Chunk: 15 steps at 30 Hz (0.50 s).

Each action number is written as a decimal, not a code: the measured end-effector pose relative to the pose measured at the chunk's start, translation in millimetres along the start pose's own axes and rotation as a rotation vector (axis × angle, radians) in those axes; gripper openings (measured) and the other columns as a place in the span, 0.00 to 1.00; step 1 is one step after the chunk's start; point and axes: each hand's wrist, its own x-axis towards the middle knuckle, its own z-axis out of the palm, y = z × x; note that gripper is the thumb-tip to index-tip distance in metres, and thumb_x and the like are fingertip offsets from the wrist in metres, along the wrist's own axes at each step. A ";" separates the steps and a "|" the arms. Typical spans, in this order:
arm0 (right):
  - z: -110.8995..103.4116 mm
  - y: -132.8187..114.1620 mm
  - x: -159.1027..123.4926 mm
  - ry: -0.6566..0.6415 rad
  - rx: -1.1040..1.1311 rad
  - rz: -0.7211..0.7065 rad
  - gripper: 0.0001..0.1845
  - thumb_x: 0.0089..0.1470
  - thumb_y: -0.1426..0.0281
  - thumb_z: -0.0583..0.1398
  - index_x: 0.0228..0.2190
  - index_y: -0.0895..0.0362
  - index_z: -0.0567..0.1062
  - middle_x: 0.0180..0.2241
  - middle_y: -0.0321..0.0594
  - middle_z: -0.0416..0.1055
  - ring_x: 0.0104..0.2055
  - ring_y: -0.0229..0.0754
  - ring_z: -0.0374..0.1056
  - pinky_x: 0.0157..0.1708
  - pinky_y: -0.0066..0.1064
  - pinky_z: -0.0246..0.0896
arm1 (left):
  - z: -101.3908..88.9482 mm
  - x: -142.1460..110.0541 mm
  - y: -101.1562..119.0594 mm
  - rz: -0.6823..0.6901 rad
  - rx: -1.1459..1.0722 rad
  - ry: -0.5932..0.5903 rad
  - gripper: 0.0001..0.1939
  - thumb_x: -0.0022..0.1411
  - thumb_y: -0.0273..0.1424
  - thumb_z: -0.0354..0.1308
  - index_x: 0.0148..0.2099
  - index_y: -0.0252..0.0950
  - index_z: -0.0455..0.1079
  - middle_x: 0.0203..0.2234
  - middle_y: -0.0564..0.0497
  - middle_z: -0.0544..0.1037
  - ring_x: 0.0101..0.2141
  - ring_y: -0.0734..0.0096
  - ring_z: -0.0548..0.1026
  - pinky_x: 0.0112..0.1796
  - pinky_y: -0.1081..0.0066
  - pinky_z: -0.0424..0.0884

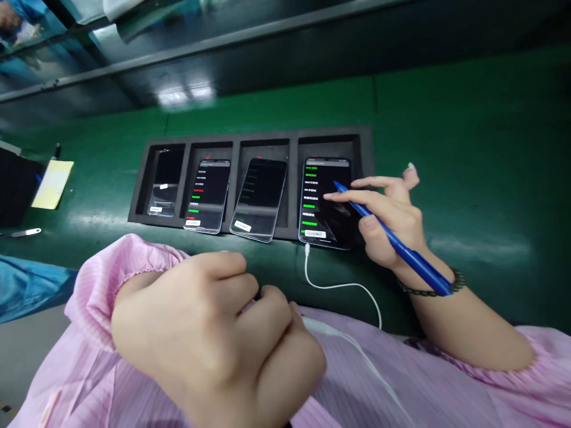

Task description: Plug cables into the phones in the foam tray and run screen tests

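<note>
A black foam tray [294, 138] on the green bench holds several smartphones in its slots. The rightmost phone [322, 201] shows a lit menu and has a white cable [343, 287] plugged into its bottom end. My right hand [389, 217] grips a blue pen [395, 242] and its forefinger touches that phone's screen. My left hand [214, 333] is a closed fist close to the camera, over my pink sleeve; what it holds, if anything, is hidden. The second phone [208, 194] also shows a menu, and the third phone [260, 199] is dim.
A yellow notepad [52, 184] and a black marker [56, 151] lie at the far left, with a metal tool [24, 233] below them. A blue cloth [27, 285] sits at the left edge. A dark raised rail [223, 53] runs behind the bench.
</note>
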 end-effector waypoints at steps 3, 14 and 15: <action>2.7 1.6 0.3 0.042 0.014 -0.015 0.27 0.70 0.54 0.44 0.41 0.51 0.80 0.37 0.41 0.74 0.45 0.51 0.72 0.64 0.68 0.40 | 3.8 9.7 -8.4 0.171 0.089 -0.122 0.11 0.62 0.20 0.53 0.28 0.37 0.69 0.19 0.54 0.71 0.19 0.72 0.66 0.22 0.68 0.64; 4.2 1.0 3.3 0.100 0.055 -0.112 0.22 0.68 0.55 0.47 0.46 0.47 0.79 0.34 0.38 0.77 0.42 0.54 0.73 0.63 0.70 0.37 | 23.0 13.6 -40.8 -0.243 0.246 -0.300 0.37 0.59 0.52 0.67 0.63 0.36 0.67 0.57 0.37 0.73 0.57 0.47 0.70 0.54 0.54 0.66; 4.0 1.5 3.8 0.116 0.057 -0.114 0.22 0.68 0.56 0.48 0.47 0.45 0.79 0.34 0.38 0.77 0.41 0.54 0.73 0.63 0.69 0.38 | 29.6 14.5 -44.4 -0.346 0.296 -0.270 0.39 0.59 0.55 0.65 0.63 0.35 0.67 0.59 0.35 0.71 0.60 0.42 0.67 0.57 0.49 0.63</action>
